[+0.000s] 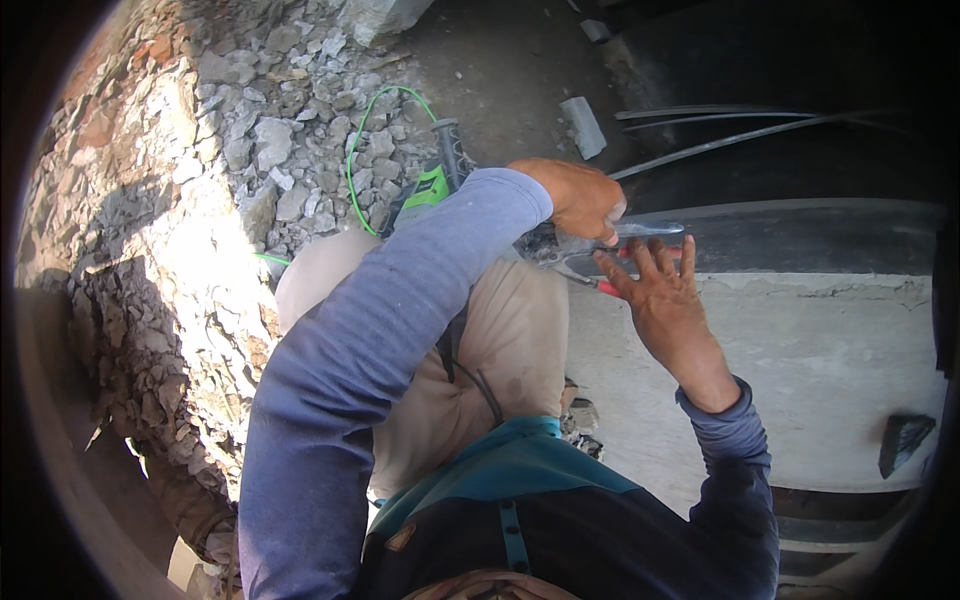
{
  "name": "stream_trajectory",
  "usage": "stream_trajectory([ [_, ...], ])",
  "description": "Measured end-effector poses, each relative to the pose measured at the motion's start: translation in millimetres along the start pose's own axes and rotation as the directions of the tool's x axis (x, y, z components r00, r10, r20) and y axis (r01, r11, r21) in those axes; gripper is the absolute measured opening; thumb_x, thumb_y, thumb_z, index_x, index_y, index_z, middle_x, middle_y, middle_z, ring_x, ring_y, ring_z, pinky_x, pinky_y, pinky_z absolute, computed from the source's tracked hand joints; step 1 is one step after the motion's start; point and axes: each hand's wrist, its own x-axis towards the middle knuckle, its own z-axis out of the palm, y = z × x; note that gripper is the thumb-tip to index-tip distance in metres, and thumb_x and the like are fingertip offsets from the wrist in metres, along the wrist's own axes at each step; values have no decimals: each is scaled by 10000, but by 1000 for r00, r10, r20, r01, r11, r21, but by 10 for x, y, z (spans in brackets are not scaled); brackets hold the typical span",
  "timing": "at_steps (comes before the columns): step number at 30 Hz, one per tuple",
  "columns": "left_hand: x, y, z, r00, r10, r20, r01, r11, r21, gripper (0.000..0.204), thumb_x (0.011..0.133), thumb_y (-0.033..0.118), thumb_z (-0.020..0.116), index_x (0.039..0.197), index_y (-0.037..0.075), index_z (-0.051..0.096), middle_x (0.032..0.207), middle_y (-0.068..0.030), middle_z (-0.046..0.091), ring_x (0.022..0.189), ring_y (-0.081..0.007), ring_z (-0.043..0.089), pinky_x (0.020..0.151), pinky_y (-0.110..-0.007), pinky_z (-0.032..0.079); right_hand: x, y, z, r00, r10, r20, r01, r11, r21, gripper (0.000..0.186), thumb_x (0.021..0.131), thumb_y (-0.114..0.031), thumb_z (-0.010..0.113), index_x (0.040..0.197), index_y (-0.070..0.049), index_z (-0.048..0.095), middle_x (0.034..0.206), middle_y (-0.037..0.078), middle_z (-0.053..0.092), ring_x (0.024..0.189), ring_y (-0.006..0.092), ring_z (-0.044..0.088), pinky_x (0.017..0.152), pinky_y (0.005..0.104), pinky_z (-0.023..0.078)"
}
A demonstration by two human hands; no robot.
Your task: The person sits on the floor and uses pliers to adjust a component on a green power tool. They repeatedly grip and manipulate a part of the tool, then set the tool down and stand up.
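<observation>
1. Your left hand (575,197) sits between one and two o'clock, fingers curled at the base of a pointed metal bit (655,229); you can't tell from here what they clamp.
2. Your right hand (662,295), at three o'clock, has its fingers apart, laid over the red-handled pliers (608,288).
3. Those pliers lie between two and three o'clock, jaws toward nine, partly covered by your hands; the bit's tip points to three.
4. At eleven o'clock, your left sleeve (370,330) partly hides the green-and-black power tool (428,188).
5. The green cord (352,170) loops between ten and eleven, over grey rubble (270,140).
6. A pale concrete surface (780,370) spreads at three; thin metal strips (700,150) lie at two.
</observation>
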Motion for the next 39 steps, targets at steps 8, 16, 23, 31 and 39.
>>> stream_trajectory([
  [8, 72, -198, 25, 994, 3, 111, -1, 1000, -14, 648, 907, 239, 863, 1517, 131, 674, 1485, -171, 700, 1348, -355, 682, 1122, -468, 536, 21, 35, 43, 999, 32, -11, -31, 998, 57, 652, 983, 11, 564, 1629, -47, 504, 1409, 182, 559, 1361, 355, 536, 1300, 638, 304],
  [16, 70, -176, 39, 991, -30, 130, 30, 1000, 7, 681, 913, 181, 860, 1553, 98, 643, 1536, -167, 670, 1382, -356, 664, 1149, -460, 526, 80, 142, 66, 995, -69, 70, 63, 994, 91, 545, 996, -65, 547, 1519, 87, 519, 1292, 224, 547, 1259, 377, 553, 1129, 543, 447],
  [23, 59, -193, 60, 995, 3, 104, -5, 1000, 10, 673, 912, 182, 862, 1545, 102, 650, 1537, -165, 668, 1381, -352, 665, 1148, -463, 527, 121, 122, -76, 953, -79, 291, 17, 977, 211, 559, 970, -32, 542, 1505, 125, 504, 1286, 290, 570, 1256, 428, 583, 1098, 555, 475],
  [31, 66, -194, 47, 990, -3, 139, 3, 1000, -4, 692, 907, 191, 861, 1555, 95, 636, 1517, -169, 679, 1366, -351, 676, 1123, -466, 544, 90, 15, -174, 863, -88, 498, -213, 830, 515, 362, 1057, -99, 567, 1366, 89, 550, 1277, 327, 595, 1215, 521, 656, 1049, 566, 543],
  [39, -31, -188, 19, 996, 6, 91, -4, 1000, -22, 696, 912, 193, 860, 1561, 96, 631, 1499, -172, 692, 1350, -353, 687, 1108, -474, 553, 74, 122, -88, 864, -111, 492, -200, 821, 536, 688, 1033, -42, 598, 1687, -54, 384, 1459, 302, 534, 1416, 492, 542, 1181, 600, 465],
])
